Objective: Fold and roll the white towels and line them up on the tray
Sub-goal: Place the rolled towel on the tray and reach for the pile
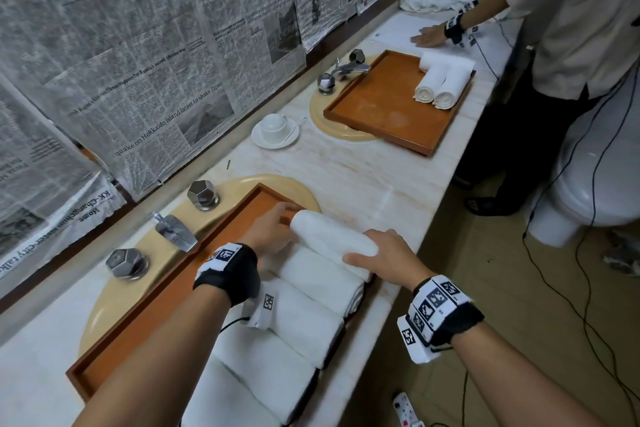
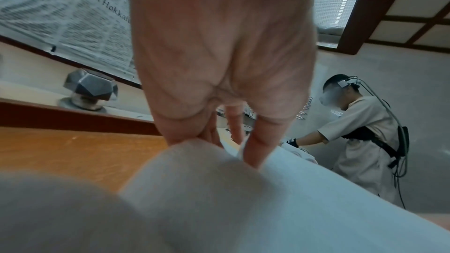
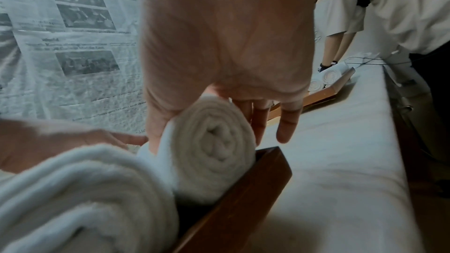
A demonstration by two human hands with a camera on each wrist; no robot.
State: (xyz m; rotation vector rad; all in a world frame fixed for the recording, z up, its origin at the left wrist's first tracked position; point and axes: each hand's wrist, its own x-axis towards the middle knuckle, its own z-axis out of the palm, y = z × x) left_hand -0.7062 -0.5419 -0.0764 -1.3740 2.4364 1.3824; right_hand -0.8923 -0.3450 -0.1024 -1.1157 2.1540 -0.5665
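hands work at the far end of a row of rolled white towels (image 1: pixel 298 315) on a brown wooden tray (image 1: pixel 145 315). both hands rest on the newest towel roll (image 1: pixel 332 241), which lies across the tray just beyond the other rolls and touches the one next to it. the left hand (image 1: pixel 273 230) lies at the roll's inner end, fingers reaching forward over the tray floor; in the left wrist view its fingers (image 2: pixel 255 145) point down against the cloth, fairly straight, pressing rather than gripping. the right hand (image 1: pixel 391 258) covers the roll's outer end near the tray's rim, thumb on the near side and fingers draped over the far side, so it cups the roll; the right wrist view shows the spiral end of the roll (image 3: pixel 214 149) under the palm, tucked against the tray's wall (image 3: pixel 243 199). left of the left hand stand a tap (image 1: pixel 175 230) and two metal knobs (image 1: pixel 202 195) on a beige sink (image 1: pixel 104 315). well beyond both hands, on the same counter (image 1: pixel 353 177), sit a cup on a saucer (image 1: pixel 274 130) and a second tray (image 1: pixel 388 107) with rolled towels, where another person (image 1: pixel 571 28) lays a flat hand on a spread towel.
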